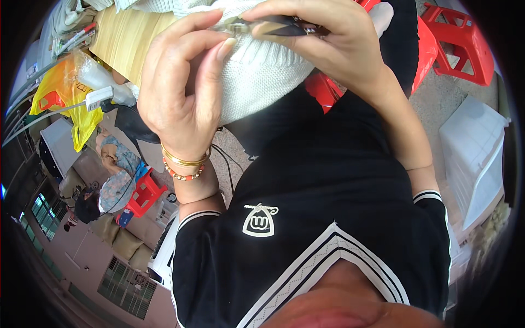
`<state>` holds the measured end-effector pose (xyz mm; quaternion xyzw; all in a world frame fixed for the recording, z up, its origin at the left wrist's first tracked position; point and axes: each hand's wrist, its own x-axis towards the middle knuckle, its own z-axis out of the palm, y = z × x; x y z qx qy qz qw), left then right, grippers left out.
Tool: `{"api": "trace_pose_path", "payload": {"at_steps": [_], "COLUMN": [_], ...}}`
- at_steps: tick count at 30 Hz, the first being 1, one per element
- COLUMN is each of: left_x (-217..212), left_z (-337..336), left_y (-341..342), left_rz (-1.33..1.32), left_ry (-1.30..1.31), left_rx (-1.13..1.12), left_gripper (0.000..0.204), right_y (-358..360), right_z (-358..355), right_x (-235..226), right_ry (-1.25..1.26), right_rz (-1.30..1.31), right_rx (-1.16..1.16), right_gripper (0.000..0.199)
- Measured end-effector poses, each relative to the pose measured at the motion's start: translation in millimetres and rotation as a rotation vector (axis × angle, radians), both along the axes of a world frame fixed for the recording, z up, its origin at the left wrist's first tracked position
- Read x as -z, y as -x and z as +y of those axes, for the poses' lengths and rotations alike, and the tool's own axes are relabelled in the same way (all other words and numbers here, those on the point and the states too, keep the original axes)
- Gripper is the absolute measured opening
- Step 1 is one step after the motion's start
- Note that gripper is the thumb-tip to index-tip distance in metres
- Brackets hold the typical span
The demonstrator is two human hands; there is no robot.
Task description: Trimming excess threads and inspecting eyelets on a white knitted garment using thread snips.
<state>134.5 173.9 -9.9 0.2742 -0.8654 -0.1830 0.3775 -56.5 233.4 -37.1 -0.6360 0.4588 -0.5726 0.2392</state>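
Note:
My right hand (342,41) is closed round small dark snips (281,27), whose pointed end reaches toward my left fingertips. My left hand (183,82), with bracelets at the wrist, has thumb and fingers drawn together in a pinch. Between these fingers and the tool's tip is a small, blurred, pale brownish bit (235,26) that I cannot make out. Behind and below both hands lies a white knitted garment (262,76) with a ribbed band, spread over my lap and the table edge. The far part of it runs out of the picture.
A light wooden tabletop (128,41) lies at the upper left, with a yellow plastic bag (82,117) hanging beside it. Red stools (465,46) stand at the right, near a white bin (473,158). Another person (117,186) sits at the far left on a red stool.

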Motion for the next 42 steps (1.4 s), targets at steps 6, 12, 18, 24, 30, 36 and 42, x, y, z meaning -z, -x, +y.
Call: {"api": "trace_pose_path", "payload": {"at_steps": [6, 12, 18, 24, 30, 36, 42], "left_x": [5.9, 8.7, 6.5, 5.7, 5.6, 6.2, 9.2], "left_z": [-8.0, -4.6, -1.7, -1.4, -0.9, -0.8, -2.0], "left_y": [7.5, 9.1, 9.7, 9.2, 7.9, 7.7, 3.3], "left_rz": [0.049, 0.102, 0.224, 0.223, 0.260, 0.263, 0.189], "left_ry": [0.027, -0.100, -0.281, -0.294, -0.346, -0.318, -0.194], "left_rx": [0.143, 0.014, 0.002, 0.014, 0.036, 0.056, 0.103], "left_gripper": [0.012, 0.007, 0.005, 0.006, 0.006, 0.005, 0.005], "right_y": [1.7, 15.5, 11.8, 3.2, 2.5, -2.6, -1.3], "right_z": [-14.1, 17.6, 17.5, -2.8, 8.4, -3.4, 7.3], "right_x": [7.3, -22.5, -27.4, -4.0, -22.1, -3.7, -44.5], "right_ry": [0.231, -0.240, -0.106, 0.418, -0.123, 0.353, -0.121], "right_rz": [-0.058, -0.076, 0.200, 0.276, 0.275, 0.529, 0.374], "right_rx": [-0.136, -0.059, -0.014, 0.164, 0.079, 0.290, 0.149], "right_gripper": [0.026, 0.039, 0.038, 0.027, 0.026, 0.020, 0.017]}}
